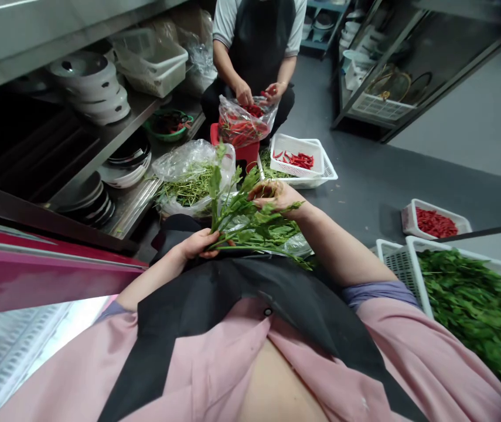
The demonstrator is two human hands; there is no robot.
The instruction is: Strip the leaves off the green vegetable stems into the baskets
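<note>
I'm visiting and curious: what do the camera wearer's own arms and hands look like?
They are human: the left hand and right hand wear no gloves. Pink sleeves end in purple bands, leaving most of the forearms uncovered.

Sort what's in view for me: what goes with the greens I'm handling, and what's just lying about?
With the job:
leafy stems, held in your left fingers, with your right fingers by the leaves
loose greens beneath them
probably the leafy heap at lower right

Just lying about, it seems:
stacked white dishes
white tub
green basket
</note>
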